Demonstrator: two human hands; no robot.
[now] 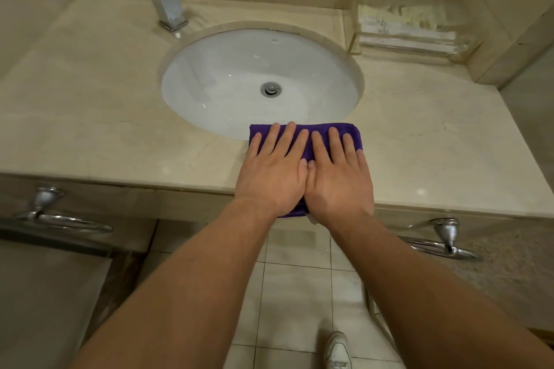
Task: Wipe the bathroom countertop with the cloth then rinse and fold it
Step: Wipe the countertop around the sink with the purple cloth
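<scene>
Both forearms stretched out, left hand (271, 171) and right hand (338, 174) side by side, thumbs touching, fingers straight, pressing flat and gripping nothing. Under them lay the purple cloth (313, 127), a neat folded rectangle at the countertop's (90, 129) front edge, its far side overlapping the sink (227, 75) rim, its near side just over the edge. At the back-left corner the faucet (168, 0) showed no water. Folding looked about finished; wiping and rinsing couldn't be confirmed.

The person is going bare-armed: the left grip (269, 177) and right grip (338, 180) are showing uncovered, both forearms (192, 278) likewise. One foot is wearing a white shoe (338, 349) with a rounded toe.
</scene>
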